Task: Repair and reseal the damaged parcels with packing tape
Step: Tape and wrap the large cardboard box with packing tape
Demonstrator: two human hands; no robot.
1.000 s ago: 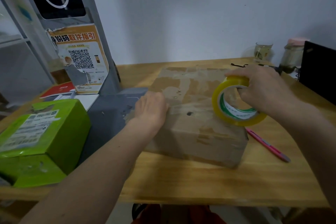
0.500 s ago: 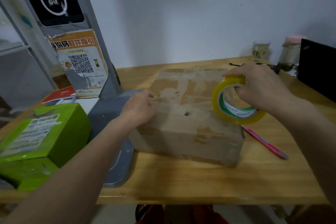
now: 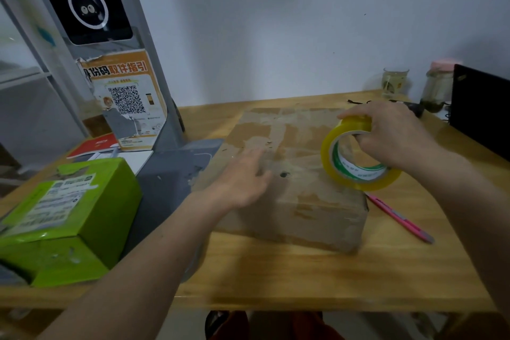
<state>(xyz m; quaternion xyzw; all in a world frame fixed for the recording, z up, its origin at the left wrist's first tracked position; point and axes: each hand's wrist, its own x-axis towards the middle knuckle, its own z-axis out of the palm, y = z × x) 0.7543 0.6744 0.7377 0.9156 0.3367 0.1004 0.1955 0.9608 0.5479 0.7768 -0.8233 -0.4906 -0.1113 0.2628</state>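
A worn brown cardboard parcel (image 3: pixel 292 196) with old tape patches and a small round hole lies in the middle of the wooden table (image 3: pixel 303 279). My right hand (image 3: pixel 392 135) grips a yellow roll of packing tape (image 3: pixel 358 163), fingers through its core, over the parcel's right edge. My left hand (image 3: pixel 242 176) is blurred, its fingers stretched out over the parcel's top left part. A green parcel (image 3: pixel 69 218) with a white label sits at the left.
A pink pen (image 3: pixel 400 218) lies right of the brown parcel. A grey stand with a QR poster (image 3: pixel 127 102) rises at the back left. Two glass jars (image 3: pixel 394 83) and a black screen (image 3: pixel 480 110) stand at the back right.
My left hand let go of the parcel's left edge and moved right over its top with fingers spread. The right hand and tape roll stayed in place.
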